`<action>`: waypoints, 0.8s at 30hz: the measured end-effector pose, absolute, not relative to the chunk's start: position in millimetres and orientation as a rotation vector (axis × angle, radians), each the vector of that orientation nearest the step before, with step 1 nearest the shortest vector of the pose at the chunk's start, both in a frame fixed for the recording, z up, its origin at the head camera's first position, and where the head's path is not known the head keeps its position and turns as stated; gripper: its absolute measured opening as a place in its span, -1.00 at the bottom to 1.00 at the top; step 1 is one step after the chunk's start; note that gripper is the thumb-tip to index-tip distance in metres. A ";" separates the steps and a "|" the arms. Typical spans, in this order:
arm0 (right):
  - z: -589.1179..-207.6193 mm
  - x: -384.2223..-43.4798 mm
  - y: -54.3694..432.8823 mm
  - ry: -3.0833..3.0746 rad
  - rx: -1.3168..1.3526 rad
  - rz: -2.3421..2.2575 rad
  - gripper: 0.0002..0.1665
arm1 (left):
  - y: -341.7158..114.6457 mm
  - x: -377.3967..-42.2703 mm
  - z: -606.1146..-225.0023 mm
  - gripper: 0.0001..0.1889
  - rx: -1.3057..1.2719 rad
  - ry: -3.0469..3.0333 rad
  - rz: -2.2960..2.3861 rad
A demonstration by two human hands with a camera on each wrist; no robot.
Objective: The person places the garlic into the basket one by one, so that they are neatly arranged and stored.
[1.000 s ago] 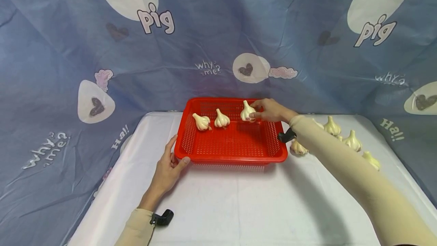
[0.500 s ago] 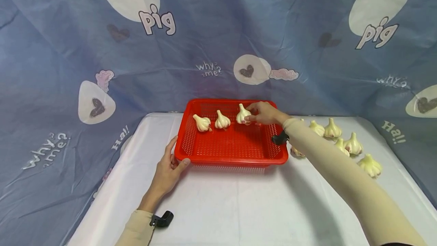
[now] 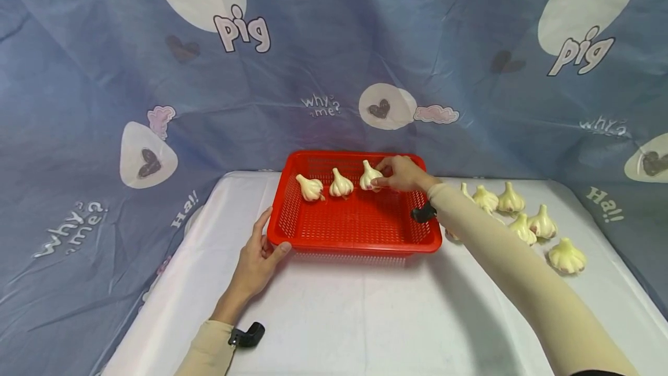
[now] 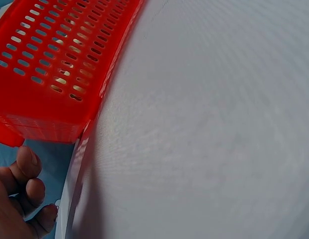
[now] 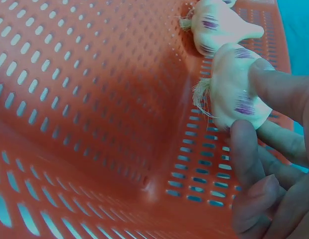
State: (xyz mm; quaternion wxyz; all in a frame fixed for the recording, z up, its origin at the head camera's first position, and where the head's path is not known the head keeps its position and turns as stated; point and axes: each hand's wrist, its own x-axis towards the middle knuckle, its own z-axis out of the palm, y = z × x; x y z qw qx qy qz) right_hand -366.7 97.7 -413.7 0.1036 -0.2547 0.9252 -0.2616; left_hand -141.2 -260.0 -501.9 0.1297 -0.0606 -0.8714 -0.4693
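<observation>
Over the last second the right hand (image 3: 403, 174) has slid a garlic bulb (image 3: 368, 176) a little leftward inside the red basket (image 3: 360, 245), narrowing the gap to the middle bulb (image 3: 341, 183); to my eye that brings it into a loose row with that one and the left-hand bulb (image 3: 311, 188), all along the back side; the thumb and fingers pinch it, so I judge it is not yet let go; the left hand (image 3: 256, 263) touches the near left corner, fingers loosely bent, though whether they grip I cannot tell; the pinched bulb is plump and creamy white, streaked purple, its neck up and its wispy root tuft facing the basket floor; more bulbs (image 3: 566, 257) sit right of the basket on the white cloth (image 3: 323, 318).
</observation>
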 end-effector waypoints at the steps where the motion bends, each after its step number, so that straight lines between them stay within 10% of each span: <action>1: -415.4 -366.8 97.5 2.733 -0.753 -0.774 -0.53 | -260.0 -141.2 -502.1 -0.05 -0.175 -2.534 -1.363; 24: -435.1 -367.2 90.9 2.749 -0.753 -0.779 -0.50 | -258.0 -140.4 -501.4 -0.03 -0.178 -2.524 -1.375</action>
